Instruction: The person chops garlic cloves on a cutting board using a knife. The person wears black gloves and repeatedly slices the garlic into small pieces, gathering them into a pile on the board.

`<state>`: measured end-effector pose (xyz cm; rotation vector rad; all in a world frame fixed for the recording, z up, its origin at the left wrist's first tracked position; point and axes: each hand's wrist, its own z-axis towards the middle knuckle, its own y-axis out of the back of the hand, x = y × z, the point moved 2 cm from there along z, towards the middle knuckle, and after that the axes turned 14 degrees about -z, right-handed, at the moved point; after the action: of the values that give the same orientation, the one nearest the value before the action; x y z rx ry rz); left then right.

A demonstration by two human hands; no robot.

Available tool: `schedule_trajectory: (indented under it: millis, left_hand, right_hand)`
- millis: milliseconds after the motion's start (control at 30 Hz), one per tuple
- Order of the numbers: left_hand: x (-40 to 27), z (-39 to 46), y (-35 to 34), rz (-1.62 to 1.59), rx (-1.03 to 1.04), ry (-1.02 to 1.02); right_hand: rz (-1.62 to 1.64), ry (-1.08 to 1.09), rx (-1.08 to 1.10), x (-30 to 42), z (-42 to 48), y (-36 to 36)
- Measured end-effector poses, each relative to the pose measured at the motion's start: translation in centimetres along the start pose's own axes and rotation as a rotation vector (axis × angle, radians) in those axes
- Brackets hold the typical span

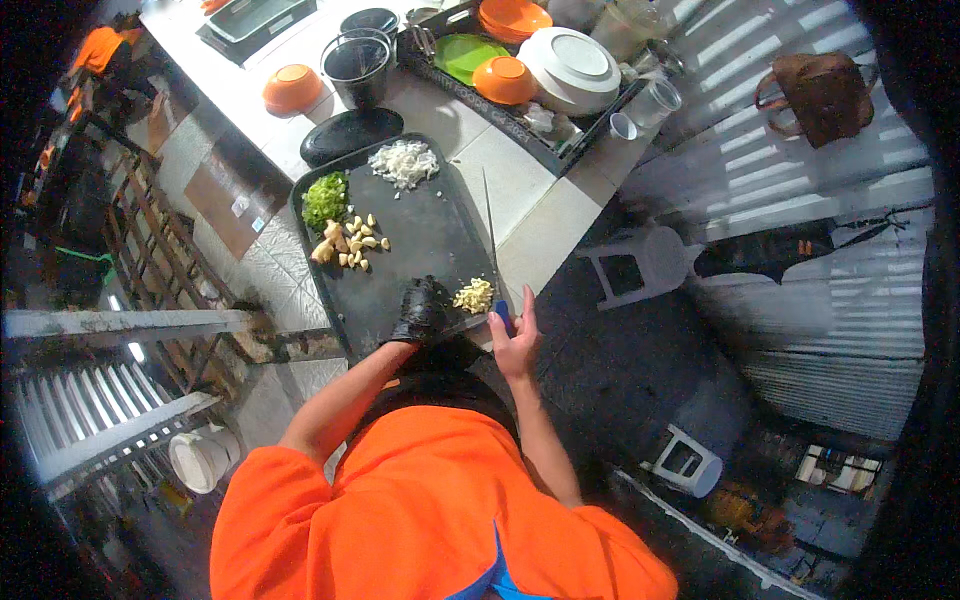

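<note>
My left hand (421,309), in a black glove, is at the near edge of a dark tray-like board (405,225); its fingertips are indistinct. My bare right hand (517,341) is at the near right corner, thumb and index finger apart on either side of a knife's blue handle (502,315); its grip is unclear. The long thin blade (490,225) points away along the board's right edge. Between the hands lies chopped pale garlic (473,295). Whole peeled cloves (363,238), ginger (330,244), chopped greens (325,200) and chopped white pieces (405,163) lie farther left and back.
Behind the board are a black lid (351,135), an orange bowl (292,88) and black tubs (357,66). A black crate (480,105) with bowls and plates is at the back right. A white stool (645,262) stands right; a white bucket (201,457) is at lower left.
</note>
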<state>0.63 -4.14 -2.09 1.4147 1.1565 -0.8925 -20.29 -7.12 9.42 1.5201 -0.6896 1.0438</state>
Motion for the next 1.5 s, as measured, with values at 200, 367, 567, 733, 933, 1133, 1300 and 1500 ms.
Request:
schedule_trajectory:
  millis: [200, 367, 567, 733, 933, 1133, 1300, 1500]
  left_hand:
    - [4.4, -0.8, -5.3, -0.256, -0.260, -0.081]
    - [-7.1, -5.6, 5.4, -0.293, -0.435, 0.203]
    - [1.5, -16.6, 12.9, 0.241, -1.190, 0.173]
    - [0.5, -16.5, 11.0, -0.565, -0.847, 0.445]
    - [9.7, -15.6, 5.6, -0.640, -0.816, 0.368]
    - [-0.4, -10.9, 7.3, -0.037, -0.788, -0.164]
    - [5.9, -3.6, 9.9, 0.032, -0.636, -0.058]
    - [0.1, 3.9, 11.1, 0.471, -0.478, -0.032]
  right_hand:
    - [-0.028, -0.007, 0.042, 1.2, 0.3, -1.2]
    - [-0.073, -0.028, 0.088, -0.5, 0.2, -1.0]
    - [0.234, -0.191, 0.264, -0.1, -0.9, -3.6]
    - [0.276, -0.279, 0.353, -0.1, -0.9, -4.9]
    - [0.147, -0.312, 0.412, 1.7, -0.7, -6.4]
    - [-0.009, -0.285, 0.410, -0.3, -0.8, -6.7]
    - [-0.159, -0.166, 0.433, -1.7, -0.4, -7.7]
    - [-0.386, 0.068, 0.214, -4.5, -0.6, -7.9]
